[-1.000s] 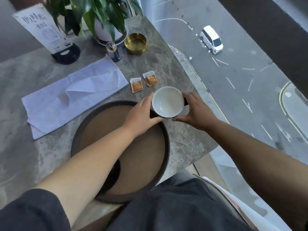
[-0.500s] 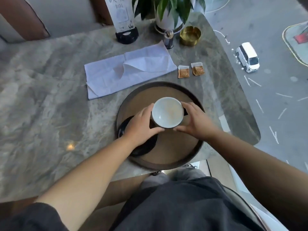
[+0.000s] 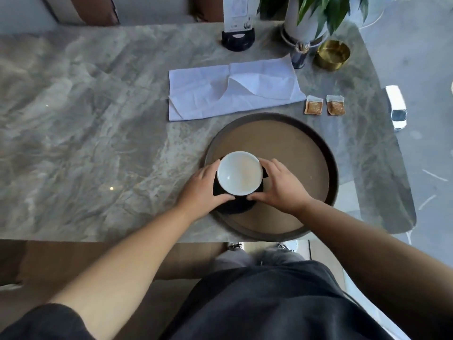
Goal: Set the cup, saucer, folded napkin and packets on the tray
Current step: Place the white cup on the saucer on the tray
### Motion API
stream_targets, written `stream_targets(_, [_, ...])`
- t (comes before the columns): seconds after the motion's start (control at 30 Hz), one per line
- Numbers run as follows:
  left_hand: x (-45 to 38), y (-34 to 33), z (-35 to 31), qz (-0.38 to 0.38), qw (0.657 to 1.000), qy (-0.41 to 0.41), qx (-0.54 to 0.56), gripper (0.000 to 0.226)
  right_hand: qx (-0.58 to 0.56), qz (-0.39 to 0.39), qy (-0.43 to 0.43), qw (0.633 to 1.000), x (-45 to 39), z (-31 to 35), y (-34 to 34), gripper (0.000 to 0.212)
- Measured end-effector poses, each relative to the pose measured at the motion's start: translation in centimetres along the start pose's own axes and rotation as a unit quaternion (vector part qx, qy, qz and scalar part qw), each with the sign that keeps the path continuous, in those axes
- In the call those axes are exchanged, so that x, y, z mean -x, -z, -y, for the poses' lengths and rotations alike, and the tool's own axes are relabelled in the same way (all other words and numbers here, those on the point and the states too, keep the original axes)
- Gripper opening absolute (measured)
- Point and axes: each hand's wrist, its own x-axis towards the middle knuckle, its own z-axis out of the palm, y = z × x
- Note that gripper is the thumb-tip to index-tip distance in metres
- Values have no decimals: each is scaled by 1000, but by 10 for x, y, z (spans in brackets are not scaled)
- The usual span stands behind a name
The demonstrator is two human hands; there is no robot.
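A cup, black outside and white inside, stands over a black saucer on the left part of the round brown tray. My left hand grips the cup's left side and my right hand grips its right side, covering the handle. The saucer is mostly hidden under the cup and my hands. A white napkin, loosely folded with a raised corner, lies on the table behind the tray. Two small brown packets lie side by side to the napkin's right.
On the marble table at the back stand a sign holder, a potted plant, a dark toothpick holder and a gold dish. The table's right edge meets a window over a street.
Both hands carried the cup from beyond the tray's right rim leftward and down over the saucer on the tray's left part. My head has tilted, shifting the view.
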Motion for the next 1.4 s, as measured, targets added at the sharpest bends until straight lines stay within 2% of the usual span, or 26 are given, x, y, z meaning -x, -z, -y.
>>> stream_targets(0.43, [9,4,19,10,1000,4,-15,97,42,19,-12,999,-7,12,-20,94])
stream_targets(0.93, [11,3,24,7,1000,-13,-24,98,76,0,-1,997,-2,8,-27,96])
stream_targets(1.17, [9,11,27,30,999,-8,-30,106,65,18,2,998,1,6,-18,111])
stream_targets(1.4, [-30,33,6,-26,992,-87,-86,83,81,-50,-2,995,1,-5,24,85])
